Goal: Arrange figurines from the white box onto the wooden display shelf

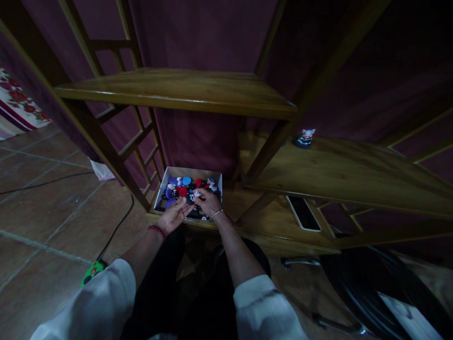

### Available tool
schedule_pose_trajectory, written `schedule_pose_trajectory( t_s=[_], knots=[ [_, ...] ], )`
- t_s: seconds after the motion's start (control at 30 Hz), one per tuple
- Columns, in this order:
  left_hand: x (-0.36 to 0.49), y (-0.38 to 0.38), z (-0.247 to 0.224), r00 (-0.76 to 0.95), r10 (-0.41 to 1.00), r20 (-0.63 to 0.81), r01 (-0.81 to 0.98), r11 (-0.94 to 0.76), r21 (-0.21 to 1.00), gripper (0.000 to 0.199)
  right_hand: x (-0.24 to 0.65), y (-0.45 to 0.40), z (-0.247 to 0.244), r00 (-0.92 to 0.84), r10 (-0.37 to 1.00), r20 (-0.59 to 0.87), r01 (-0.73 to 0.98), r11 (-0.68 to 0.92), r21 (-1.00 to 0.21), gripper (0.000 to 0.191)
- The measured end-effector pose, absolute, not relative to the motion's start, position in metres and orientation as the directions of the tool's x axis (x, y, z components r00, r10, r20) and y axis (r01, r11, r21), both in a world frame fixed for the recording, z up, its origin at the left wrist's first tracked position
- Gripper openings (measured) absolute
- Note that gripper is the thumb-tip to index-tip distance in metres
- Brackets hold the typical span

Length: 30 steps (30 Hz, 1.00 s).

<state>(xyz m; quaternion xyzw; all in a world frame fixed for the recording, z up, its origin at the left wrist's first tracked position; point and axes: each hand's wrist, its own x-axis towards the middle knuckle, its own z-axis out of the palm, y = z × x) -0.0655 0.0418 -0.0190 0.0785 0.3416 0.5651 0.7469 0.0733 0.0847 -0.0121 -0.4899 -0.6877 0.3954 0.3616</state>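
Note:
Over an open cardboard box [194, 171] on the low shelf, I hold a small figurine [192, 196] with a white top and a dark base. My right hand [208, 204] pinches it near its white upper part. At its dark base is my left hand [174, 216], thumb on top and fingers beneath, closed around the edge. Under and around both hands, the box holds several more small figurines on round bases, among them a blue base [186, 180] and a red one [182, 191]. Fingers partly hide the box's front.
A similar figurine [305, 139] stands on the right-hand shelf [339, 165]. Below it lies a phone [304, 213] on the lower board. An upper shelf [177, 89] juts out above the box. A black chair [385, 293] sits at right; a green power strip [93, 271] with a cable lies left.

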Motion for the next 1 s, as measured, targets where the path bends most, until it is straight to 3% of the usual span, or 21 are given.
schedule_pose_trajectory(
  t_s=[0.43, 1.0],
  knots=[
    [-0.0661, 0.0419, -0.0178, 0.146, 0.908, -0.394, -0.795, 0.344, 0.5, 0.006, 0.075, 0.0861, -0.0125, -0.239, 0.967, 0.092, 0.445, 0.193, -0.874, 0.028],
    [-0.0697, 0.0431, -0.0206, 0.197, 0.902, -0.385, -0.789, 0.379, 0.483, 0.012, 0.0742, 0.0833, -0.0113, -0.248, 0.963, 0.105, 0.361, 0.192, -0.913, 0.028]
  ],
)
